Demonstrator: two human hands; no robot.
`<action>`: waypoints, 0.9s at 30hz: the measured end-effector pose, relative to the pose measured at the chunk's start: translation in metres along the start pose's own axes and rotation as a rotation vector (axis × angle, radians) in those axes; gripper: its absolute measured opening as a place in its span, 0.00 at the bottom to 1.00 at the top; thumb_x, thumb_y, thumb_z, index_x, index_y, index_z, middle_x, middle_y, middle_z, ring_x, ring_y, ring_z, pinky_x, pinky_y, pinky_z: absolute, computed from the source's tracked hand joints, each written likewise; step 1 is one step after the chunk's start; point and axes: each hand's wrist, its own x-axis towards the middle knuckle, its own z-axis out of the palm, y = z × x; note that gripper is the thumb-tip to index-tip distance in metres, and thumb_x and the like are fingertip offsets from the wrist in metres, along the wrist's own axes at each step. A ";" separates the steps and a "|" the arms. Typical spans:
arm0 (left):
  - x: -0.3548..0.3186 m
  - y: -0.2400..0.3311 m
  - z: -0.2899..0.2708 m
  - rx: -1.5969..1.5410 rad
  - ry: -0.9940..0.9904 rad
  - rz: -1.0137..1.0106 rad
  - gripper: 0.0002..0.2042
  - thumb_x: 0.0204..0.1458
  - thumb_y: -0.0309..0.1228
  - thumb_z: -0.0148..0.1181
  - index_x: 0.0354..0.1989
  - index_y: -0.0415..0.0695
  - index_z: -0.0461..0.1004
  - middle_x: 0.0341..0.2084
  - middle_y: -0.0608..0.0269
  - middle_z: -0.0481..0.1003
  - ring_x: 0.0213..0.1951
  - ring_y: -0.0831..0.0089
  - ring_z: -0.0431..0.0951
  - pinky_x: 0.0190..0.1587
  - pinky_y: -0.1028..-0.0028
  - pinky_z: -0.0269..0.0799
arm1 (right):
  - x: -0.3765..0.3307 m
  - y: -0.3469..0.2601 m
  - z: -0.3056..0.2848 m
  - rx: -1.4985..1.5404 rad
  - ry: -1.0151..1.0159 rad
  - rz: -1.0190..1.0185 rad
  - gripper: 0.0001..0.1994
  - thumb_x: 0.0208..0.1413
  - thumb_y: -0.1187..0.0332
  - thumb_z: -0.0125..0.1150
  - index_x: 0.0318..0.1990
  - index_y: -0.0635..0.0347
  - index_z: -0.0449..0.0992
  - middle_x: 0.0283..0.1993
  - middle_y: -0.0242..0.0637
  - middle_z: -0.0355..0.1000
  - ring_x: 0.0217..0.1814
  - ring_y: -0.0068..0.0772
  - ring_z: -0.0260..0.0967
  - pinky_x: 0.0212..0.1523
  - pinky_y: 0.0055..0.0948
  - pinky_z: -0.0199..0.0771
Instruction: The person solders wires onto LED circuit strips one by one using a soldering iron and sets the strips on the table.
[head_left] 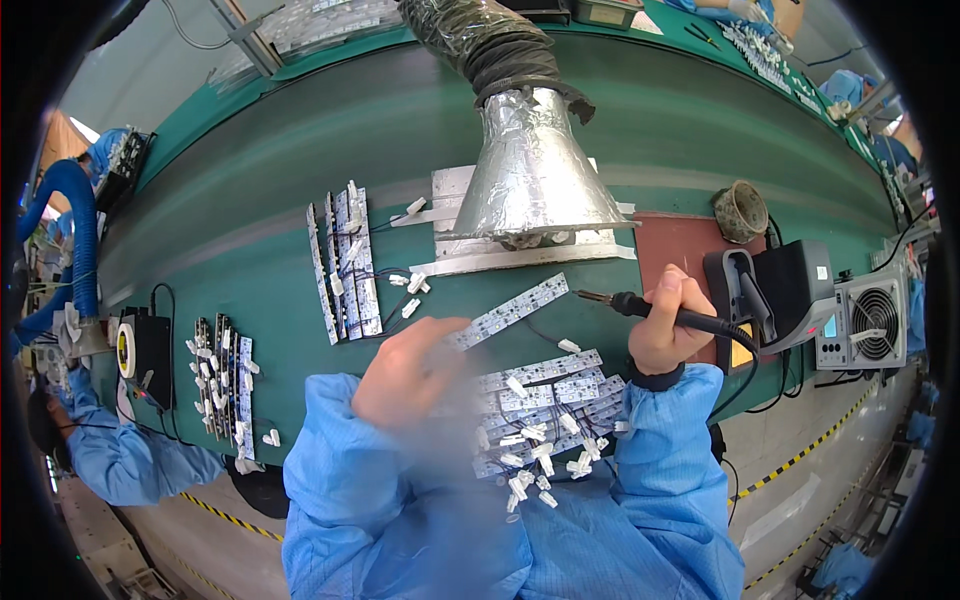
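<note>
Right grip [668,328] closed around your soldering iron [632,304] | left grip [405,370] holding your white circuit strip [516,309] by one end | tip [594,297] just beside the other.

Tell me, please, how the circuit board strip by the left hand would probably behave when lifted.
The circuit board strip looks fairly stiff, since its long edges run straight. It is probably light, being so narrow. The dark wire looks thin and slack, so it may dangle.
</note>
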 end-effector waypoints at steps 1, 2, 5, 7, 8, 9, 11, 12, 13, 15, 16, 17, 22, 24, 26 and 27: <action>0.000 -0.002 0.002 0.013 0.011 0.029 0.18 0.54 0.21 0.66 0.55 0.36 0.76 0.42 0.47 0.80 0.44 0.53 0.82 0.49 0.66 0.76 | 0.000 0.001 0.001 -0.003 0.001 0.000 0.16 0.64 0.72 0.56 0.22 0.70 0.71 0.21 0.36 0.70 0.22 0.19 0.60 0.25 0.23 0.57; 0.000 -0.003 0.003 0.025 0.022 0.058 0.18 0.53 0.20 0.66 0.54 0.36 0.77 0.41 0.47 0.80 0.43 0.51 0.81 0.48 0.65 0.76 | -0.001 0.003 0.001 0.003 -0.022 -0.013 0.17 0.64 0.72 0.56 0.22 0.70 0.70 0.21 0.36 0.69 0.22 0.19 0.59 0.25 0.24 0.57; 0.000 -0.001 0.005 0.025 0.049 0.072 0.18 0.53 0.19 0.66 0.53 0.36 0.77 0.40 0.47 0.79 0.42 0.51 0.81 0.47 0.64 0.76 | -0.001 0.003 0.003 -0.002 -0.049 -0.026 0.17 0.64 0.72 0.56 0.21 0.70 0.69 0.20 0.35 0.67 0.21 0.19 0.58 0.24 0.24 0.55; -0.001 -0.002 0.005 0.022 0.044 0.072 0.18 0.53 0.19 0.66 0.53 0.35 0.77 0.40 0.47 0.79 0.42 0.51 0.81 0.47 0.64 0.76 | -0.001 0.003 0.004 -0.012 -0.054 -0.027 0.18 0.63 0.72 0.56 0.20 0.70 0.68 0.19 0.35 0.66 0.21 0.19 0.58 0.23 0.24 0.54; -0.001 -0.002 0.005 0.020 0.041 0.071 0.18 0.53 0.19 0.66 0.53 0.35 0.77 0.40 0.47 0.80 0.42 0.51 0.81 0.47 0.64 0.76 | -0.001 0.004 0.005 -0.012 -0.058 -0.039 0.18 0.63 0.72 0.56 0.20 0.69 0.67 0.19 0.35 0.66 0.21 0.19 0.58 0.23 0.23 0.54; -0.001 -0.002 0.005 0.019 0.041 0.071 0.18 0.53 0.19 0.66 0.53 0.35 0.77 0.40 0.47 0.80 0.42 0.51 0.81 0.47 0.64 0.76 | -0.001 0.005 0.005 -0.012 -0.062 -0.051 0.18 0.63 0.72 0.56 0.20 0.69 0.67 0.19 0.35 0.65 0.21 0.19 0.57 0.23 0.23 0.54; -0.001 -0.001 0.005 0.029 0.052 0.079 0.18 0.53 0.19 0.66 0.53 0.35 0.77 0.40 0.46 0.79 0.42 0.50 0.81 0.47 0.64 0.76 | -0.001 0.004 0.005 -0.015 -0.058 -0.046 0.18 0.63 0.72 0.56 0.20 0.69 0.67 0.19 0.35 0.65 0.21 0.19 0.57 0.22 0.23 0.54; -0.001 0.000 0.005 0.029 0.052 0.079 0.18 0.53 0.19 0.66 0.53 0.35 0.77 0.40 0.46 0.79 0.42 0.50 0.81 0.47 0.64 0.76 | -0.001 0.004 0.005 -0.017 -0.053 -0.040 0.18 0.63 0.72 0.56 0.20 0.69 0.67 0.19 0.35 0.65 0.20 0.19 0.57 0.22 0.23 0.54; -0.001 0.000 0.004 0.022 0.042 0.068 0.18 0.53 0.20 0.66 0.53 0.35 0.77 0.40 0.46 0.79 0.42 0.51 0.81 0.47 0.64 0.76 | -0.001 0.004 0.006 -0.017 -0.052 -0.040 0.18 0.63 0.72 0.56 0.20 0.69 0.67 0.19 0.35 0.65 0.20 0.19 0.57 0.22 0.23 0.54; -0.001 0.001 0.004 0.016 0.032 0.057 0.18 0.53 0.20 0.66 0.54 0.35 0.77 0.40 0.46 0.79 0.42 0.51 0.81 0.47 0.64 0.76 | -0.001 0.004 0.006 -0.026 -0.060 -0.038 0.18 0.63 0.72 0.55 0.20 0.69 0.67 0.19 0.34 0.65 0.20 0.19 0.57 0.22 0.23 0.54; -0.001 0.001 0.003 0.013 0.030 0.049 0.18 0.53 0.20 0.66 0.54 0.35 0.77 0.40 0.46 0.79 0.42 0.51 0.81 0.47 0.64 0.76 | -0.001 0.004 0.006 -0.025 -0.059 -0.038 0.18 0.63 0.72 0.55 0.20 0.69 0.67 0.19 0.34 0.65 0.20 0.19 0.57 0.22 0.23 0.54; -0.001 0.002 0.003 0.010 0.028 0.041 0.18 0.53 0.20 0.66 0.54 0.35 0.77 0.40 0.46 0.79 0.42 0.51 0.81 0.47 0.64 0.76 | -0.001 0.003 0.007 -0.027 -0.056 -0.041 0.18 0.64 0.72 0.55 0.20 0.69 0.67 0.19 0.34 0.65 0.20 0.19 0.57 0.22 0.24 0.54; 0.000 0.000 0.003 0.024 0.023 0.088 0.18 0.53 0.20 0.66 0.53 0.35 0.77 0.40 0.46 0.80 0.42 0.52 0.81 0.47 0.64 0.76 | -0.001 0.004 0.005 -0.021 -0.070 -0.039 0.18 0.64 0.72 0.55 0.20 0.69 0.67 0.19 0.34 0.66 0.20 0.19 0.57 0.22 0.24 0.54; -0.001 -0.001 0.003 -0.003 0.036 0.074 0.18 0.53 0.20 0.66 0.53 0.35 0.77 0.40 0.46 0.80 0.42 0.53 0.81 0.48 0.64 0.76 | -0.001 0.003 0.005 -0.028 -0.070 -0.041 0.18 0.64 0.72 0.55 0.20 0.69 0.67 0.19 0.35 0.66 0.20 0.19 0.58 0.22 0.24 0.54; -0.001 0.001 0.002 0.005 0.018 0.060 0.18 0.53 0.20 0.66 0.53 0.35 0.77 0.40 0.46 0.80 0.42 0.53 0.81 0.48 0.65 0.76 | -0.001 0.003 0.005 -0.037 -0.071 -0.042 0.18 0.64 0.72 0.55 0.20 0.69 0.67 0.19 0.35 0.67 0.20 0.19 0.58 0.22 0.24 0.54; -0.001 0.001 0.002 0.006 0.017 0.060 0.18 0.53 0.20 0.66 0.53 0.35 0.77 0.40 0.46 0.80 0.42 0.53 0.81 0.48 0.65 0.76 | -0.001 0.003 0.005 -0.046 -0.072 -0.043 0.18 0.64 0.72 0.55 0.20 0.69 0.67 0.19 0.35 0.67 0.20 0.19 0.58 0.22 0.24 0.55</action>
